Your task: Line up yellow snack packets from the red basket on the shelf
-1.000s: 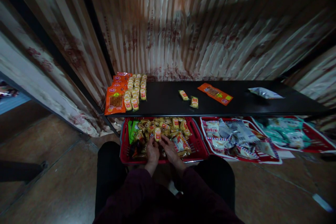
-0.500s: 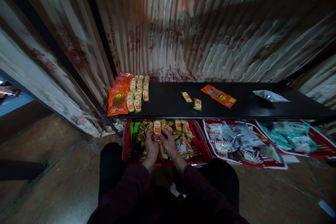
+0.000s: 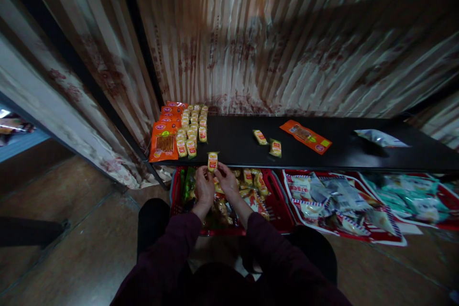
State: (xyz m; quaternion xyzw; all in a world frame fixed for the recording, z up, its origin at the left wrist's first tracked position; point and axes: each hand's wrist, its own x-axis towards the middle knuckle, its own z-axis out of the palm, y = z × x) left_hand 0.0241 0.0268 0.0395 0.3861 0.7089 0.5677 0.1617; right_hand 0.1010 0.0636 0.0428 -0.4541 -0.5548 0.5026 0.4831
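A small yellow snack packet [image 3: 213, 161] is held upright between the fingertips of my left hand [image 3: 205, 188] and my right hand [image 3: 228, 182], at the shelf's front edge. Both hands are closed on its lower sides. Below them is a red basket [image 3: 281, 210] with more yellow packets and something green at its left. Rows of similar yellow packets [image 3: 191, 147] stand on the black shelf [image 3: 233, 146], beside a column of orange packets [image 3: 165, 142] at the left end.
Two loose yellow packets, one of them nearer the edge [image 3: 276, 147], an orange packet [image 3: 306, 136] and a silvery packet [image 3: 380, 138] lie on the shelf. Another red basket [image 3: 389, 236] holds white and blue bags. Dark posts [image 3: 138, 33] and a striped curtain [image 3: 244, 57] stand behind.
Both hands have lifted the yellow packet from over the basket to the shelf's front edge. The view has shifted slightly.
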